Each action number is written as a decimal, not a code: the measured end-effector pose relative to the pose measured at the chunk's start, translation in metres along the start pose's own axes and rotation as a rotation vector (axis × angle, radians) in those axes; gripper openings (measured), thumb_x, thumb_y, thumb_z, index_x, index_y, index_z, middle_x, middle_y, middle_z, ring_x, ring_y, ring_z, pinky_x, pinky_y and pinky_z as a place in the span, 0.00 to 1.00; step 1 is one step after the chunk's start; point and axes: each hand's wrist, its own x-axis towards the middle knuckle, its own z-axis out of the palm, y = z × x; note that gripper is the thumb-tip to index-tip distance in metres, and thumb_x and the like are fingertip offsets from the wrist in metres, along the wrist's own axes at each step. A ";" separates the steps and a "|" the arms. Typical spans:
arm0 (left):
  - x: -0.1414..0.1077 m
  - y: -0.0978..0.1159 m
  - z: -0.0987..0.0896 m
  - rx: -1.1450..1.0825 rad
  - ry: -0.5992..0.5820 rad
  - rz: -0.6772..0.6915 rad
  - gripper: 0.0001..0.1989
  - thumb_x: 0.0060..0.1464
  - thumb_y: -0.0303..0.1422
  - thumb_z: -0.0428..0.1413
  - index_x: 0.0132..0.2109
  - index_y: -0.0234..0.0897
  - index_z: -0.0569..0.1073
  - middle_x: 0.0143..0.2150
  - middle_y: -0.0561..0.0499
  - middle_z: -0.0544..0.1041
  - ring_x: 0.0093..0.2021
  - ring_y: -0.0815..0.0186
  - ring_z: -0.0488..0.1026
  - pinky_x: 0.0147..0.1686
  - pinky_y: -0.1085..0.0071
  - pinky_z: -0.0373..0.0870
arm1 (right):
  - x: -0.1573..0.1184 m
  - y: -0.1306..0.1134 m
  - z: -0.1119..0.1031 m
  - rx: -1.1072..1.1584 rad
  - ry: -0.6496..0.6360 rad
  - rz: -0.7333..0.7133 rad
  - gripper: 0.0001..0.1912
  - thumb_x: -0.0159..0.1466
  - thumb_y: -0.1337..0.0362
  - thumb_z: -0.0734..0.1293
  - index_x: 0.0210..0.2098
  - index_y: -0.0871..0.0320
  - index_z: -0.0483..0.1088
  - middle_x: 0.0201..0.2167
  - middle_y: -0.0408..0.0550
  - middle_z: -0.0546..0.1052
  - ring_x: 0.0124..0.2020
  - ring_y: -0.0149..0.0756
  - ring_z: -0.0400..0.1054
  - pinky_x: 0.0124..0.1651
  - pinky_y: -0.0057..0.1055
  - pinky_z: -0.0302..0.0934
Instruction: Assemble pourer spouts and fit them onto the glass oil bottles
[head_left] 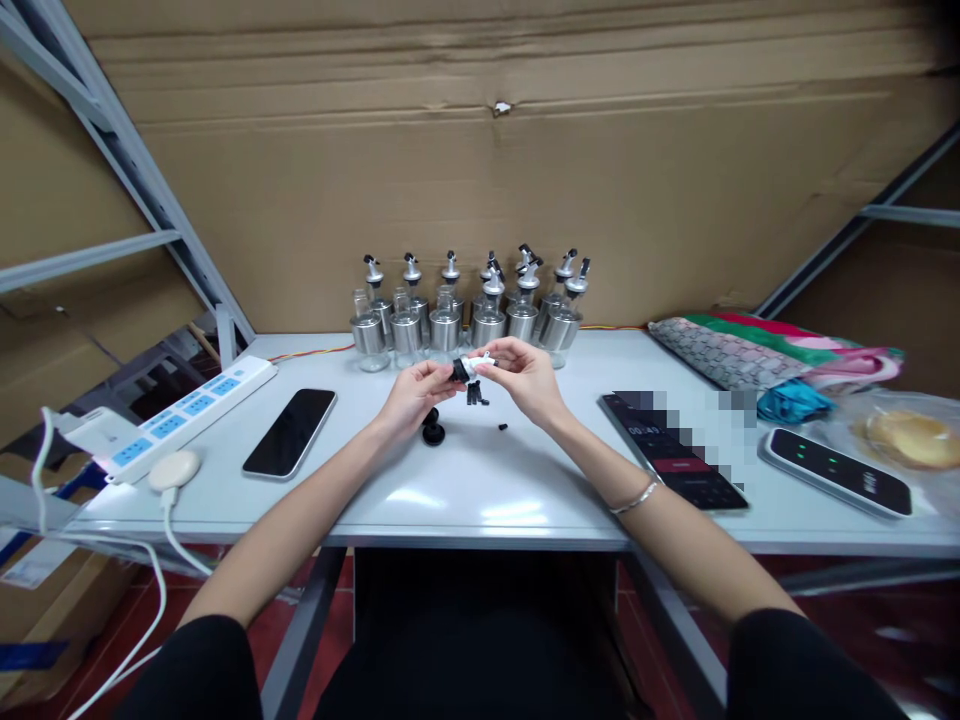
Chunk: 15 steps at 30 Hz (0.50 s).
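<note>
Over the middle of the table, my left hand [417, 396] pinches the black end of a small pourer top [471, 369]. The fingers of my right hand [523, 374] close on its white or silvery spout end. Below my left hand, round black stoppers [433, 430] rest on the tabletop. Just under the pourer top lie several small black pieces [475, 393], and one more small black piece [503, 427] sits apart to the right. Behind my hands stand glass and steel bottles [444, 328] in rows; many carry silver and black pourer tops, while some front ones have bare necks.
On the white table [480, 490], a dark phone [290, 433], a power strip [191, 420] and a round white charger [174, 470] are at left. At right are a tablet-like timer screen [645, 440], a black-and-white device [836, 470] and a patterned bag [720, 350].
</note>
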 end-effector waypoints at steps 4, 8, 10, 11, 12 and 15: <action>0.002 -0.004 0.002 -0.074 0.032 -0.003 0.23 0.30 0.42 0.69 0.27 0.32 0.68 0.26 0.51 0.77 0.29 0.70 0.74 0.38 0.71 0.64 | -0.004 0.006 0.007 -0.004 0.042 -0.019 0.14 0.49 0.58 0.74 0.31 0.57 0.69 0.33 0.46 0.79 0.34 0.34 0.73 0.41 0.33 0.68; 0.001 -0.007 0.002 -0.089 0.038 0.024 0.23 0.29 0.41 0.70 0.25 0.32 0.66 0.25 0.53 0.76 0.28 0.71 0.74 0.38 0.72 0.65 | -0.010 0.008 0.011 -0.001 0.051 -0.016 0.15 0.50 0.57 0.73 0.31 0.57 0.69 0.34 0.47 0.79 0.33 0.34 0.73 0.38 0.32 0.67; 0.000 -0.006 0.001 -0.063 0.028 0.025 0.24 0.28 0.41 0.70 0.24 0.32 0.66 0.25 0.53 0.76 0.27 0.71 0.73 0.37 0.72 0.66 | -0.012 0.007 0.012 0.015 0.036 -0.006 0.14 0.50 0.57 0.73 0.31 0.57 0.68 0.34 0.46 0.79 0.33 0.33 0.73 0.38 0.32 0.67; -0.001 -0.005 0.000 -0.052 0.018 0.029 0.24 0.28 0.42 0.70 0.24 0.32 0.66 0.25 0.53 0.76 0.27 0.71 0.73 0.37 0.72 0.66 | -0.012 0.006 0.013 0.023 0.036 -0.002 0.14 0.50 0.57 0.73 0.31 0.57 0.68 0.34 0.46 0.78 0.32 0.33 0.73 0.38 0.32 0.67; -0.002 -0.004 0.000 -0.042 0.001 0.038 0.24 0.28 0.42 0.70 0.24 0.33 0.65 0.25 0.53 0.76 0.27 0.72 0.73 0.36 0.73 0.67 | -0.012 0.005 0.013 0.031 0.037 0.002 0.14 0.50 0.57 0.73 0.31 0.57 0.68 0.34 0.46 0.78 0.32 0.33 0.72 0.38 0.31 0.67; -0.003 0.004 0.002 -0.020 -0.097 0.089 0.24 0.32 0.46 0.68 0.25 0.34 0.65 0.23 0.56 0.72 0.25 0.73 0.70 0.31 0.75 0.66 | -0.008 0.000 0.014 0.089 0.010 0.022 0.14 0.49 0.58 0.74 0.31 0.56 0.68 0.34 0.45 0.78 0.34 0.32 0.71 0.39 0.31 0.66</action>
